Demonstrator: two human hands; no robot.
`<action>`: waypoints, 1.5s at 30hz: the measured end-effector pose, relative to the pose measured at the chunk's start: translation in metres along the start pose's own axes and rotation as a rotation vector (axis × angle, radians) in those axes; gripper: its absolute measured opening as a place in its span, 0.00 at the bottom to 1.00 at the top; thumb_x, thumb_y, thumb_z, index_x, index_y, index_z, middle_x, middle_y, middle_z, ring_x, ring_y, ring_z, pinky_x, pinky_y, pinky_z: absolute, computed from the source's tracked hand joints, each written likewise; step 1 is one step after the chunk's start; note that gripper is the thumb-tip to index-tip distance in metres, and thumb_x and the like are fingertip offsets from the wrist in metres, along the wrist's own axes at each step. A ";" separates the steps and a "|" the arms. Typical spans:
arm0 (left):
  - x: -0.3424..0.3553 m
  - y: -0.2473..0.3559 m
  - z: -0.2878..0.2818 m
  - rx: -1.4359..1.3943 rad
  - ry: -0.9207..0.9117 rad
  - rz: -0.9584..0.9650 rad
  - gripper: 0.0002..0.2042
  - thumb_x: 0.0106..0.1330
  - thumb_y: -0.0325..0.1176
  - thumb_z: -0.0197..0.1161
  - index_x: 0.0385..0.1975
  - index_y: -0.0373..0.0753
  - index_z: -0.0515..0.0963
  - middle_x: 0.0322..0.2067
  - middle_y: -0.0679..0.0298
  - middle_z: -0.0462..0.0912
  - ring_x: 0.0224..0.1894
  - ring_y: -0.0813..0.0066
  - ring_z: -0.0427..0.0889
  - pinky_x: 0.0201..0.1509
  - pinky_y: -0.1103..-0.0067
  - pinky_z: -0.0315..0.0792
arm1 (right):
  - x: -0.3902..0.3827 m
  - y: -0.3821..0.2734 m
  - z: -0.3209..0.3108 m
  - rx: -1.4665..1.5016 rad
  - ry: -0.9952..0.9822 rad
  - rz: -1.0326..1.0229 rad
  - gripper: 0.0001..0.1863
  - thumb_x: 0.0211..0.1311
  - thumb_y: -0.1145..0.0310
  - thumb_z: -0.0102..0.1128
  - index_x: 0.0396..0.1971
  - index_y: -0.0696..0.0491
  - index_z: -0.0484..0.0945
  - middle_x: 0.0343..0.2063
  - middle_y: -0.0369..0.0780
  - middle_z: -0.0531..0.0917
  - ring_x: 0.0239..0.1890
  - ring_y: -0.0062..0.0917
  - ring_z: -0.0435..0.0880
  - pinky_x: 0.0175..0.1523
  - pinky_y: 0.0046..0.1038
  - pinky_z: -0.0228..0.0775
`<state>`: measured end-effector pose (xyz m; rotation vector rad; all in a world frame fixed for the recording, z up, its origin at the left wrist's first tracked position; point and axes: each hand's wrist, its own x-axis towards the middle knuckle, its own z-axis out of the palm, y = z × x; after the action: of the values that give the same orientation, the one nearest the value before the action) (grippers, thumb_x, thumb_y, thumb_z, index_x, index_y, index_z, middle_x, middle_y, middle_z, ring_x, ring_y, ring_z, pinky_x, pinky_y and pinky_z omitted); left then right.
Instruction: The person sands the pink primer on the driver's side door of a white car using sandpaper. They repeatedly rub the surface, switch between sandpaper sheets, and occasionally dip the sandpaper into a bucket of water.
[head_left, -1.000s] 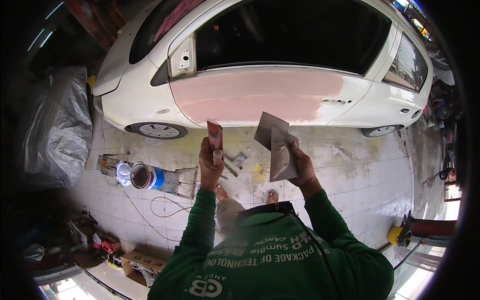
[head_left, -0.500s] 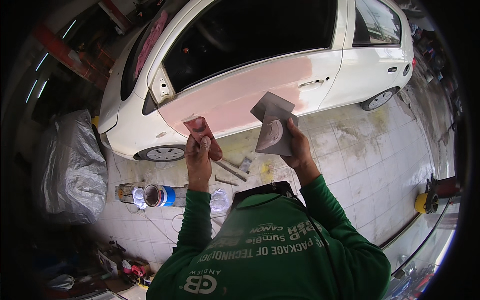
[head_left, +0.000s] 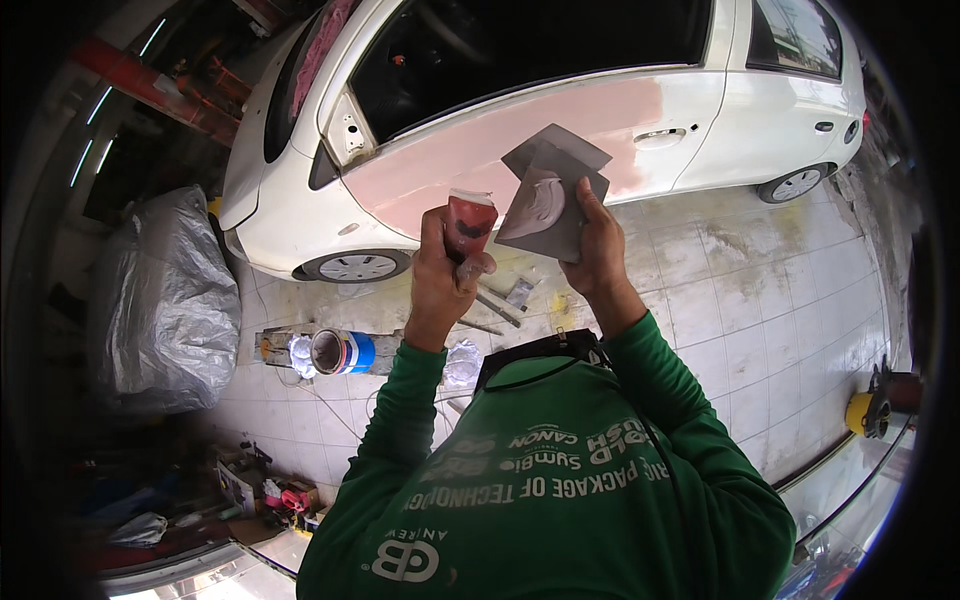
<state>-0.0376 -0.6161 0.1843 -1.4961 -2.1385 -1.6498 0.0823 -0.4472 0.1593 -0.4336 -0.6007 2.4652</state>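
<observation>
While pale floor tiles point(head_left: 760, 280) spread out underfoot, a white car point(head_left: 770, 115) fills the far side of the space, side-on to the person I'm watching. Across its front door runs a broad pink patch point(head_left: 410, 195), stopping short of the door handle. Off to the left slumps a wrinkled silver sheet point(head_left: 165, 310), bunched up beside the car's front end. The person wears a green long-sleeved shirt point(head_left: 570, 470) and holds both hands up in front of the car. Behind the left forearm, a blue can point(head_left: 358, 352) lies with its open mouth facing left, or is tipped by my angle; I can't tell which. The right hand point(head_left: 600, 240) grips a grey plate point(head_left: 565, 235), thumb laid along its face and the other fingers hidden underneath. A second plate point(head_left: 582, 148) pokes out behind the first; how it is held I cannot see. Near it, just apart, the left hand point(head_left: 440, 280) is closed around a red spreader point(head_left: 470, 222), pale-edged at the top, thumb bent across its lower part. On the nearer plate sits a curved smear of pinkish paste point(head_left: 543, 200).
</observation>
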 end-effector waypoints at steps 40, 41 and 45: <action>0.065 -0.008 -0.016 0.215 -0.411 -0.054 0.08 0.73 0.29 0.61 0.40 0.29 0.78 0.30 0.49 0.85 0.29 0.57 0.85 0.37 0.71 0.77 | 0.006 -0.005 -0.019 -0.254 -0.138 0.242 0.30 0.73 0.50 0.60 0.54 0.67 0.74 0.46 0.46 0.84 0.43 0.28 0.87 0.47 0.29 0.83; 0.065 -0.008 -0.017 0.223 -0.414 -0.062 0.08 0.73 0.29 0.61 0.40 0.29 0.78 0.30 0.49 0.85 0.29 0.56 0.85 0.37 0.70 0.77 | 0.007 -0.005 -0.019 -0.262 -0.142 0.245 0.30 0.73 0.50 0.60 0.54 0.67 0.74 0.46 0.46 0.84 0.43 0.28 0.87 0.47 0.29 0.83; 0.064 -0.008 -0.018 0.208 -0.388 -0.055 0.08 0.72 0.29 0.62 0.40 0.29 0.78 0.32 0.49 0.85 0.30 0.56 0.83 0.38 0.70 0.76 | 0.009 -0.004 -0.017 -0.259 -0.133 0.242 0.29 0.74 0.51 0.59 0.53 0.67 0.75 0.46 0.46 0.84 0.44 0.27 0.87 0.47 0.28 0.83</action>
<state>-0.0859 -0.5884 0.2215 -1.8231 -2.4664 -1.1764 0.0845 -0.4336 0.1452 -0.4680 -0.9807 2.6705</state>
